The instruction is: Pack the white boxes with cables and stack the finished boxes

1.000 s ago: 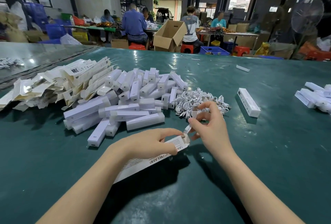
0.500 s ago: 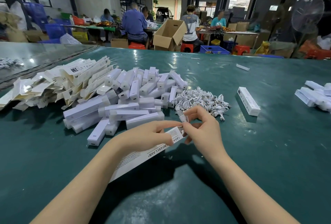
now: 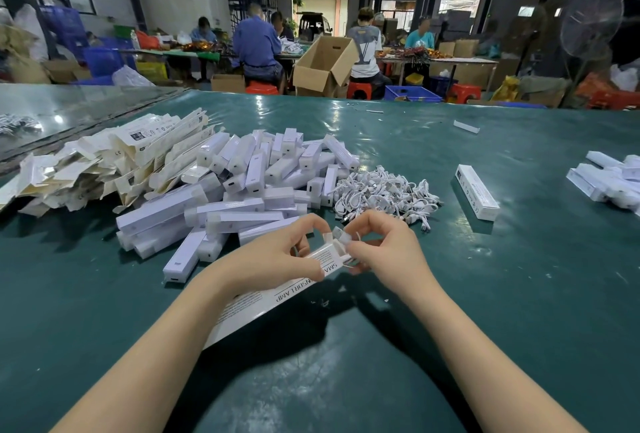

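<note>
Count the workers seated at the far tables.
5. Left to right: worker facing this way, worker in blue with back turned, worker just beyond, worker in white T-shirt, worker in teal. More may be hidden at far left.

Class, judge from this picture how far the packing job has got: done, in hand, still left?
Done, seemingly: one closed white box lies alone to the right. In hand: the left hand holds an open white carton while the right hand pinches a white cable at its mouth. Left: the heap of coiled white cables and pile of flat white cartons.
</note>
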Demonstrator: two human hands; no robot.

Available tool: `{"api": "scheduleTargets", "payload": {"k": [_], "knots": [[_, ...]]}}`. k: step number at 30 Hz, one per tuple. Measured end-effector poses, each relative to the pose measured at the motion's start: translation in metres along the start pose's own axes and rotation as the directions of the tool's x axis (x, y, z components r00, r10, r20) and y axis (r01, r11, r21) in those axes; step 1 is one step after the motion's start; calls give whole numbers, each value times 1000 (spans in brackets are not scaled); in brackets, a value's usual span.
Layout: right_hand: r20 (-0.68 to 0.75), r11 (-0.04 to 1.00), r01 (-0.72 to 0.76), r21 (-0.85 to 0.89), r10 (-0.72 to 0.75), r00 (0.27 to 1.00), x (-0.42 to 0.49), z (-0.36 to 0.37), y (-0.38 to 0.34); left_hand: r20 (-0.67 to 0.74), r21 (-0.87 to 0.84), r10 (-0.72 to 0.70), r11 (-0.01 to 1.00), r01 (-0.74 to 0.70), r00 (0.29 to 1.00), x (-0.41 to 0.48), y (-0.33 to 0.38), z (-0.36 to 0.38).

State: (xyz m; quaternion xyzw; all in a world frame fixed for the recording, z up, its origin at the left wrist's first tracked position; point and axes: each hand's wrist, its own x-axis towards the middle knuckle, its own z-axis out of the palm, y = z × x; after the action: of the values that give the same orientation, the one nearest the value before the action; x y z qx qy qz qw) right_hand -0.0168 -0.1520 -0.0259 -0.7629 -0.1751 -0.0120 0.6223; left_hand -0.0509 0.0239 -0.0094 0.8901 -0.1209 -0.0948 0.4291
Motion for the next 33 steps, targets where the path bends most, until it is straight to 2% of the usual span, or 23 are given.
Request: {"api": "scheduleTargets", "payload": {"k": [9,13,18,21,27,30,33], "knots": [[240,978,81,-190,-34,970,-2,-9,-8,30,-92,0,996,3,1000,-1,0,-2],[325,978,102,-181,-39,945,-2,-12,-8,32,-69,-6,998,8,999,0,1,-2],[381,992,34,-126,17,925,0,-17,-6,24,-54,-5,999,6,1000,0,0,-2],[369,989,46,-137,8,929,0,-18,-6,35,-14,21,1000,-21,999,0,-2,-2],[216,997,41,-63,-26,976,-1,-10,-5,38,-34,19,999,-18,999,-1,0,-3],[238,998,46,-53,-32,971,-1,-10,-8,36,-66,25,998,-22,999,-1,0,-5],[266,986,103,-130,-65,962,1,-12,-10,35,-73,41,997,-38,999,0,-2,-6]]}}
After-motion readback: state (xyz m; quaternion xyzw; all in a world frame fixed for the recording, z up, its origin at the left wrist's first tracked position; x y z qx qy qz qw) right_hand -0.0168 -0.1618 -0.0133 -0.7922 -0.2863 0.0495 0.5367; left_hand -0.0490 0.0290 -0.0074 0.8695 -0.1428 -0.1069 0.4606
